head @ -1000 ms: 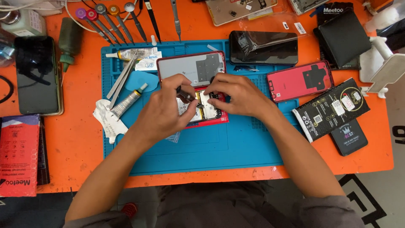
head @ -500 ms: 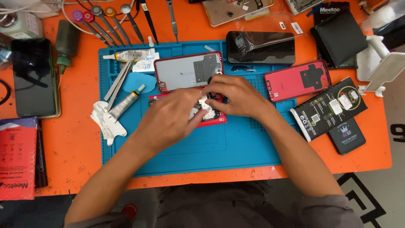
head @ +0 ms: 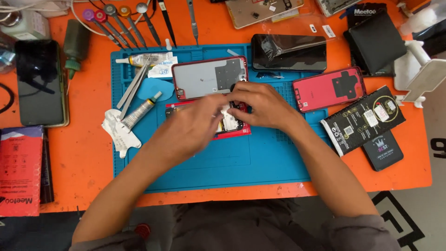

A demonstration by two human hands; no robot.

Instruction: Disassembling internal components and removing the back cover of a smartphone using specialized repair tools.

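An opened red phone [head: 234, 126] lies on the blue work mat [head: 223, 162], its insides facing up. My left hand [head: 193, 125] covers the phone's left part, blurred, fingers bent down onto it. My right hand [head: 262, 106] rests on the phone's upper right end, fingertips pinched on a small part there that I cannot make out. A grey back cover with a red rim [head: 209, 77] lies just behind both hands.
A glue tube [head: 139, 109], metal tweezers [head: 132, 88] and a crumpled wipe [head: 118, 132] lie on the mat's left. A black phone [head: 289, 52], a red back cover [head: 329, 88], black boxes [head: 362, 121], screwdrivers [head: 121, 21] and another black phone [head: 39, 81] surround it.
My left hand has slid a little right and down over the phone. My right hand has stayed at the phone's upper end. The view has shifted slightly.
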